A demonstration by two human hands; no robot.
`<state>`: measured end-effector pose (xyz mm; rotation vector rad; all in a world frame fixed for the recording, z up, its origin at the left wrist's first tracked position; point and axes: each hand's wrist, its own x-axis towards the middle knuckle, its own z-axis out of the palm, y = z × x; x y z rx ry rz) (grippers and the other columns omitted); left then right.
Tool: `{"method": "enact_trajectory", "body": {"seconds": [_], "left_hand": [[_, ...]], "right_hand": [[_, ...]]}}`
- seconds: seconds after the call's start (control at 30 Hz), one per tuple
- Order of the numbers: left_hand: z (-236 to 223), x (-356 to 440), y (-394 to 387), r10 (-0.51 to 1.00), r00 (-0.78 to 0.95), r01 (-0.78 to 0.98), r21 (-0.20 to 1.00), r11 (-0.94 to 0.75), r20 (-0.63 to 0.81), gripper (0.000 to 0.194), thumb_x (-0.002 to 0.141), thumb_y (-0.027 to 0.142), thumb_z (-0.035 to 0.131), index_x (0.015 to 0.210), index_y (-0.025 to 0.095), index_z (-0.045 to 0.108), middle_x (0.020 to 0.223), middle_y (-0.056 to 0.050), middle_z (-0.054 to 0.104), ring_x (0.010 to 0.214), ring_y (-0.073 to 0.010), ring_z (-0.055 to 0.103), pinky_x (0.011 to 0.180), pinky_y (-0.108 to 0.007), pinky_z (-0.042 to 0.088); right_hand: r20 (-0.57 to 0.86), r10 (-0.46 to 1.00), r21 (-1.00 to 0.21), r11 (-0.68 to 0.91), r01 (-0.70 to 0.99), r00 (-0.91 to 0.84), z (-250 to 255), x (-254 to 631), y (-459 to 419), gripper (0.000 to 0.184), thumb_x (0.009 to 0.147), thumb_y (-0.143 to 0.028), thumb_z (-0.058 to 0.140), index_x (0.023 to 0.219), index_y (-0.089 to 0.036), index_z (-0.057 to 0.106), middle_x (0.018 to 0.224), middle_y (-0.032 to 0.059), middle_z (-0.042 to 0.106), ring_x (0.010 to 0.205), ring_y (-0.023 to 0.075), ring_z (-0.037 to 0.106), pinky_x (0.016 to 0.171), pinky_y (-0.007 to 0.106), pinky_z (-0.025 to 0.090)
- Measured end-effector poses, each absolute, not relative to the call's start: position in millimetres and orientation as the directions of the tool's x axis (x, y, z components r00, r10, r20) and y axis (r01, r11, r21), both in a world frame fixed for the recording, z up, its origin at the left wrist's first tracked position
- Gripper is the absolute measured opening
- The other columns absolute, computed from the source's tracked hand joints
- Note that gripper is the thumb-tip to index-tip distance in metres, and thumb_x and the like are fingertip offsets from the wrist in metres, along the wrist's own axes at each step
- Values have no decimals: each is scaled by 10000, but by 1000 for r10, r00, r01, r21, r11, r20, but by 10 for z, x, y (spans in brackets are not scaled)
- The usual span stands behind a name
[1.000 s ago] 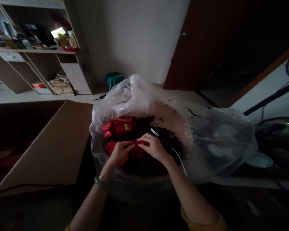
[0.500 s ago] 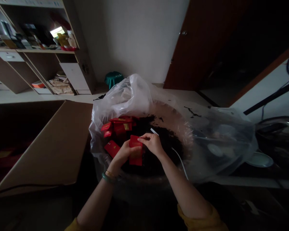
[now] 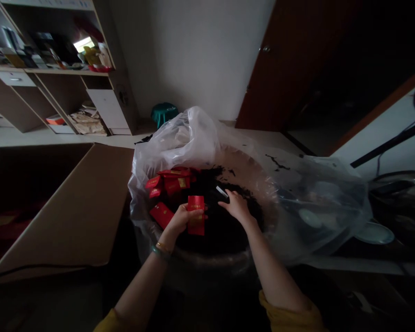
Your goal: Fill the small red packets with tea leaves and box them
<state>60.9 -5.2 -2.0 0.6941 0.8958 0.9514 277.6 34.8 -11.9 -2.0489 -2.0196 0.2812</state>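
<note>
My left hand (image 3: pixel 180 219) is closed around a small red packet (image 3: pixel 196 226) with gold print, held upright over the loose dark leaf-like material (image 3: pixel 217 230). To its right, my right hand (image 3: pixel 238 206) hovers over the same material with thumb and fingers apart. Its fingertips are close to a short white strip (image 3: pixel 222 191) that pokes out of the dark material; whether they touch it I cannot tell. Several more red packets (image 3: pixel 174 184) lie piled at the left side of the plastic-lined round container (image 3: pixel 207 263), and one flat red packet (image 3: pixel 160 214) rests beside my left hand.
Clear plastic sheeting (image 3: pixel 190 133) drapes over the container's rim and spreads right. An open cardboard box (image 3: pixel 72 207) stands at left, with red things inside. Behind are a shelf unit (image 3: pixel 107 106), a green bin-like object (image 3: pixel 163 113) and a brown door (image 3: pixel 280 78). A plate (image 3: pixel 374 232) lies at right.
My right hand has left the red packet's top edge and moved right, its fingers spreading near the white strip. The left hand keeps the packet in nearly the same place.
</note>
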Motion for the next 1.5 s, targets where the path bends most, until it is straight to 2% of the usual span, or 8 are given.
{"method": "enact_trajectory", "body": {"seconds": [0.13,0.23,0.4,0.5,0.6,0.83,1.37,1.5], "left_hand": [[-47,598,-53,894,306,-384,817,430,-327,506,466,288,902,881,92,690,893,-112,739,663,-208,705,643,-296,550],[-56,597,-54,893,309,-381,818,432,-327,503,459,292,905,865,92,687,871,-105,737,650,-201,703,629,-283,547],[-41,613,-67,891,324,-368,825,428,-318,495,450,286,908,842,87,679,830,-88,732,617,-176,689,601,-259,537],[-34,623,-83,886,339,-343,836,429,-315,484,436,295,910,804,80,681,726,-56,716,588,-162,676,590,-250,528],[-30,625,-100,878,362,-322,841,434,-314,455,430,308,910,750,80,681,652,-31,696,566,-148,662,592,-246,521],[-3,627,-121,887,371,-332,853,403,-275,417,452,312,900,728,84,686,647,-31,695,572,-154,656,649,-292,535],[-62,634,-111,885,376,-322,857,403,-275,439,449,322,898,753,85,689,674,-41,709,586,-159,662,630,-279,535],[-113,629,-95,905,350,-321,876,360,-243,453,451,303,899,805,93,710,710,-41,721,611,-156,665,664,-287,542]], "right_hand": [[-10,999,-475,-35,879,35,-182,2832,442,513,716,-336,724,1180,-147,612,1077,152,654,977,268,641,830,354,479],[69,995,-584,-15,811,68,-153,2870,449,490,670,-250,734,1140,-154,635,1048,115,665,954,246,646,853,349,484],[195,978,-724,197,661,-77,121,2849,344,478,704,-291,733,1157,-170,638,1127,100,656,1029,224,623,922,356,463],[153,946,-717,306,626,-287,348,2696,262,464,675,-300,775,1115,-194,672,1088,76,675,996,214,632,903,347,468],[76,923,-674,325,663,-376,506,2480,205,414,663,-293,789,1057,-196,705,1006,69,700,928,213,650,847,336,483],[93,934,-633,323,704,-345,555,2266,150,226,714,-220,739,940,-221,740,928,39,719,852,192,671,788,296,493],[116,930,-593,346,727,-349,481,2288,135,227,747,-232,715,973,-226,736,943,42,711,870,190,667,784,286,487],[64,923,-591,342,731,-380,515,2379,133,340,677,-268,779,1010,-222,725,936,43,699,834,190,657,748,285,484]]}}
